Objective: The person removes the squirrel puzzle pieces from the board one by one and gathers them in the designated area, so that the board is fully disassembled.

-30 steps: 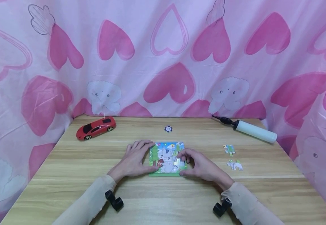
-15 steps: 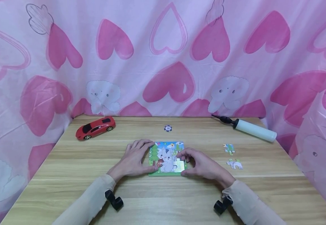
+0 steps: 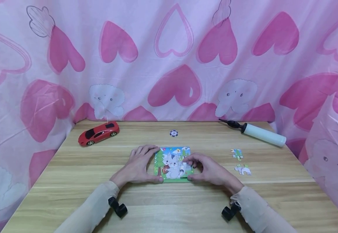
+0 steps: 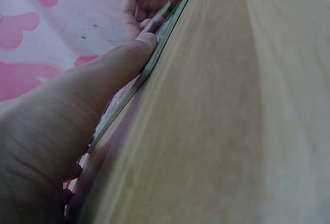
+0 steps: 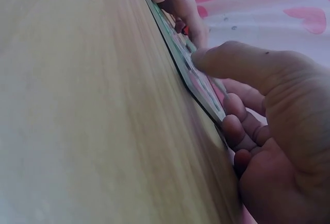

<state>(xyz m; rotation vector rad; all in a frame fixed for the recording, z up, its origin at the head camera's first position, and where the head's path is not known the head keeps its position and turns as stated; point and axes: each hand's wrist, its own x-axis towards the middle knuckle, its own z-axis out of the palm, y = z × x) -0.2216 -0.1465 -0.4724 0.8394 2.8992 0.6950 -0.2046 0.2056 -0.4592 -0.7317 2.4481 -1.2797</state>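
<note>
A small jigsaw puzzle (image 3: 173, 170) with a cartoon white animal and a green border lies flat mid-table. My left hand (image 3: 138, 165) spans its left side, fingertips at the top corner and thumb near the bottom corner. In the left wrist view that thumb (image 4: 121, 62) lies straight along the puzzle's edge. My right hand (image 3: 206, 170) pinches a puzzle piece (image 3: 185, 171) between thumb and fingers at the lower right. From the left wrist, the piece (image 4: 157, 17) looks tilted above the board. Two loose puzzle pieces, one green-blue (image 3: 237, 154) and one mostly white (image 3: 243, 170), lie to the right.
On the wooden table (image 3: 169, 207) stands a red toy car (image 3: 99, 133) at the back left. A poker chip (image 3: 173, 133) lies behind the puzzle. At the back right is a hand pump (image 3: 263, 134). Pink heart-patterned cloth (image 3: 145, 74) hangs around the table.
The pinched piece has tipped over the silvery gap at the puzzle's lower right, which it now largely covers. My left hand stays in place; the right has barely shifted.
</note>
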